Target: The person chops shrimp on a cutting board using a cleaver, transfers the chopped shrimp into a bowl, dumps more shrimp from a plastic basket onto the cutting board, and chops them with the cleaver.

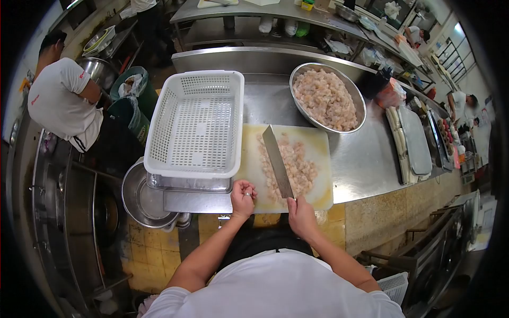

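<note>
My right hand (301,216) is closed round the handle of a broad knife (277,161), whose blade points away from me over the cutting board (323,183). Under and around the blade lie small pale pink chopped pieces (302,169). My left hand (244,196) rests curled at the board's near left edge, a ring on one finger; whether it holds anything is hidden. Left of the board stands a white perforated basket (196,122) with nothing in it. Behind the board, a steel bowl (361,108) is heaped with similar pieces (326,98).
A person (63,100) in a white shirt stands at the left near green bins (132,114). A steel pot (146,196) sits below the basket. Trays and cloths (408,140) lie on the right of the steel table (355,164). Other people appear farther back.
</note>
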A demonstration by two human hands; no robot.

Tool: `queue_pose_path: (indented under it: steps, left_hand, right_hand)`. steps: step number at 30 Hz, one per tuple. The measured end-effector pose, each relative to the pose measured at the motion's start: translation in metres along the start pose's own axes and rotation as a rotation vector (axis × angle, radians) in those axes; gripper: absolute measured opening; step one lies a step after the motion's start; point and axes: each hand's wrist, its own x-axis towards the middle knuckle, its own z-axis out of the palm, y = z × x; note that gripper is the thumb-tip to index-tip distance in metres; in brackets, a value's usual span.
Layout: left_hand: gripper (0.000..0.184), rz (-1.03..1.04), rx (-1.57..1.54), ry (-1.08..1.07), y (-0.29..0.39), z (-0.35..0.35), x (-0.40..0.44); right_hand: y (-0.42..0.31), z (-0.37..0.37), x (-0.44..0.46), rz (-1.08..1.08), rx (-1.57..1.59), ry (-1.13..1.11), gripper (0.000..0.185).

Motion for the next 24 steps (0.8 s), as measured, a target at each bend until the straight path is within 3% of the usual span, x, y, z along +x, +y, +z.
queue_pose_path:
  steps: [7,14,19,24]
  left_hand:
    - [0.010,-0.019,-0.033,-0.006,0.003,0.001,0.000]
    - [0.010,-0.005,0.002,-0.007,0.001,-0.001,-0.001]
    - [0.010,0.025,0.011,-0.031,-0.002,0.000,0.001]
    - [0.011,-0.030,0.024,-0.014,0.004,0.002,0.000]
  right_hand:
    - [0.028,0.040,0.009,-0.074,-0.050,0.005,0.038]
    - [0.012,-0.014,0.007,-0.036,-0.034,0.074,0.041]
    - [0.047,0.000,0.021,-0.066,-0.150,0.081,0.043]
    - [0.010,-0.044,0.019,-0.033,-0.062,0.093,0.041]
